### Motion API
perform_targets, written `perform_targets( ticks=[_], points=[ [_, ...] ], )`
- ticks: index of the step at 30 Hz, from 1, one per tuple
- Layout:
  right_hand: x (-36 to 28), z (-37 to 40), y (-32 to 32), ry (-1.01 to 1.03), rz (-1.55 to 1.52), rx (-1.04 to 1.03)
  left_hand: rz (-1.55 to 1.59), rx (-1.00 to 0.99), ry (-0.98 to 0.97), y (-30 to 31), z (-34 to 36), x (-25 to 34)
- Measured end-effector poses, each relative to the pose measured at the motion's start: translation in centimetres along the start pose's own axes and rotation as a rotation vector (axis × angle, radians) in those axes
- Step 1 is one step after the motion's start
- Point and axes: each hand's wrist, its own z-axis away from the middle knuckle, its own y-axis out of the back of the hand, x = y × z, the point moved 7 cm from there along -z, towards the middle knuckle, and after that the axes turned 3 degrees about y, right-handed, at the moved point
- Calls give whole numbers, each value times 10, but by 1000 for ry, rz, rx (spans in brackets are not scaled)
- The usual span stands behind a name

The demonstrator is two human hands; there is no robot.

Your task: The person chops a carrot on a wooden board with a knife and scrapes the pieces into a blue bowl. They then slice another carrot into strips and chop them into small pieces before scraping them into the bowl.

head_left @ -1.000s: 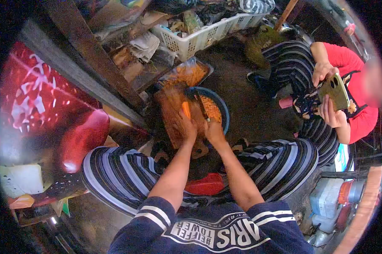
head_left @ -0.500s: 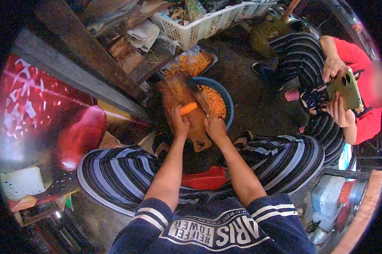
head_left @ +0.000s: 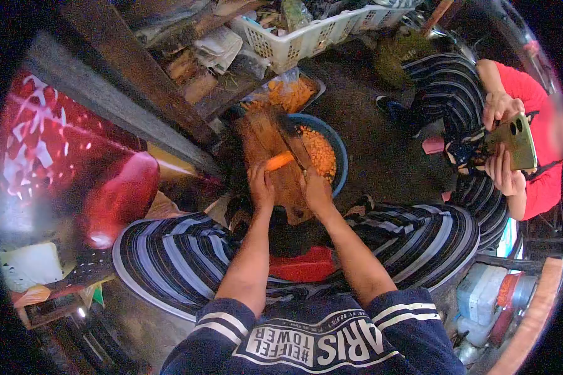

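A wooden chopping board lies tilted in front of me, its far right side against a blue basin of diced carrot. My left hand is closed on the near left end of an orange carrot lying across the board. In my right hand is the handle of a knife, its dark wide blade pointing away from me. The blade stands at the carrot's right end; whether it touches cannot be made out.
Beyond the board sits a tray of orange pieces partly under clear plastic. A white plastic basket stands behind it. At right, a person in red holds a phone. A wooden beam slants at left.
The knife has shifted left, closer to the carrot's end. My left hand stays on the carrot. The whole view has shifted slightly.
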Motion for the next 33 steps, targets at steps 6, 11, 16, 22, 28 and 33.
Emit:
perform_targets(
  ticks=[6,11,16,22,28,33],
  points=[
    [10,-5,-18,-22,5,-3,34,-7,49,5,1,-2],
    [2,-3,0,14,-89,46,88,0,101,3,0,-5],
    [4,3,-15,50,-14,115,125,52,29,3,0,-4],
    [2,-6,-7,25,-113,12,83,46,43,2,0,-6],
    [8,0,-15,28,-33,-69,141,39,72,3,2,-9],
    [-3,3,-21,104,34,169,79,41,61,3,3,-8]
  ],
)
